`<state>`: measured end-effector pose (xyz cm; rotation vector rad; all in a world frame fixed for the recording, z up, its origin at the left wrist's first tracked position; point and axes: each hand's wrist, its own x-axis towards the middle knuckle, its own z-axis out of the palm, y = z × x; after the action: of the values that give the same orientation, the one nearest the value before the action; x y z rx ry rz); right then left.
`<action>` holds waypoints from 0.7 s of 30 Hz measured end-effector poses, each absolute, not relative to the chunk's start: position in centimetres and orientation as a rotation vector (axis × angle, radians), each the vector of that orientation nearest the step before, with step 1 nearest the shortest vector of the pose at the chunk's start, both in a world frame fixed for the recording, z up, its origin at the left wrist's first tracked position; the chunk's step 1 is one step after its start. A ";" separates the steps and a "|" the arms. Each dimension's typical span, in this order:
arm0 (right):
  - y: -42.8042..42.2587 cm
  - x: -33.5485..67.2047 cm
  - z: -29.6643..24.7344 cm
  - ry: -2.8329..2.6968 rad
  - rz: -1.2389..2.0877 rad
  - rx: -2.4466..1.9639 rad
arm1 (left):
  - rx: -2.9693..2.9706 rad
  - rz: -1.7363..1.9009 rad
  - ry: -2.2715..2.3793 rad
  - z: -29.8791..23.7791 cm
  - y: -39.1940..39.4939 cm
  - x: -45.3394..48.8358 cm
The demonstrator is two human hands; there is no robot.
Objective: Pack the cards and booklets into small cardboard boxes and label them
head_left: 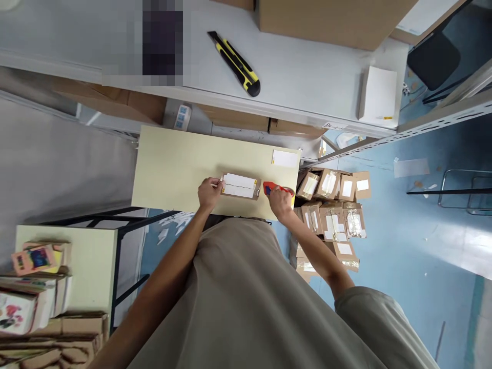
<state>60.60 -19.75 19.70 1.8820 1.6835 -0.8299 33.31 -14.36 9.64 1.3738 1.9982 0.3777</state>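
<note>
1. A small, white-labelled brown cardboard box (240,185) lies on the pale-yellow rectangular table (184,159) (contents hidden).
2. The left hand (209,193) appears to pinch the box's left end.
3. The right hand (280,203) is closed around a red plastic tape dispenser (270,185), just beside the box's other end.
4. Taped, white-labelled brown cardboard cartons (332,218) stand beside the table.

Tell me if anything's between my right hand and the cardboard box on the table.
Only the red tape dispenser in your right hand, close to the right end of the cardboard box; nothing else visible stands between. Your left hand touches the opposite end.
</note>
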 end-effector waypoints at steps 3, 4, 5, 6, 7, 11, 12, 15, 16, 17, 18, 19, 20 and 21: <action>-20.3 61.1 20.1 1.625 -0.802 2.017 | 1.423 0.398 1.998 10.2 -14.2 33.6; -20.4 61.5 20.5 1.609 -0.800 2.053 | 1.474 0.440 2.004 10.6 -14.2 33.9; -20.4 62.0 21.0 1.601 -0.795 2.085 | 1.535 0.506 2.003 11.1 -14.1 34.5; -20.4 62.4 21.8 1.600 -0.792 2.114 | 1.596 0.588 1.984 11.8 -14.0 35.3; -20.2 62.9 22.7 1.605 -0.788 2.144 | 1.652 0.676 1.939 12.6 -13.8 36.4; -18.3 64.6 27.7 1.675 -0.743 2.310 | 1.835 0.956 1.593 17.6 -12.5 42.3; -17.5 64.9 29.0 1.717 -0.716 2.362 | 1.870 1.021 1.497 19.2 -12.0 43.9; -14.7 65.9 32.3 1.917 -0.579 2.505 | 1.932 1.231 1.277 24.0 -9.9 48.3; -13.6 66.3 33.1 1.998 -0.519 2.531 | 1.941 1.285 1.221 25.5 -9.0 49.4; -12.3 66.8 33.7 2.081 -0.454 2.543 | 1.949 1.330 1.177 26.8 -8.0 50.4; -10.9 67.3 34.2 2.160 -0.386 2.541 | 1.962 1.364 1.140 28.0 -7.0 51.3; -9.4 67.8 34.5 2.228 -0.315 2.531 | 1.976 1.387 1.108 28.9 -6.0 51.9; -7.8 68.3 34.7 2.287 -0.249 2.516 | 1.991 1.403 1.080 29.7 -5.1 52.5; -6.3 68.7 34.7 2.334 -0.190 2.498 | 2.005 1.414 1.058 30.4 -4.3 52.9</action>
<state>68.66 -6.28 34.72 2.4983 2.3342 -0.1897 52.94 -4.32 30.39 2.0047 1.0584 1.4144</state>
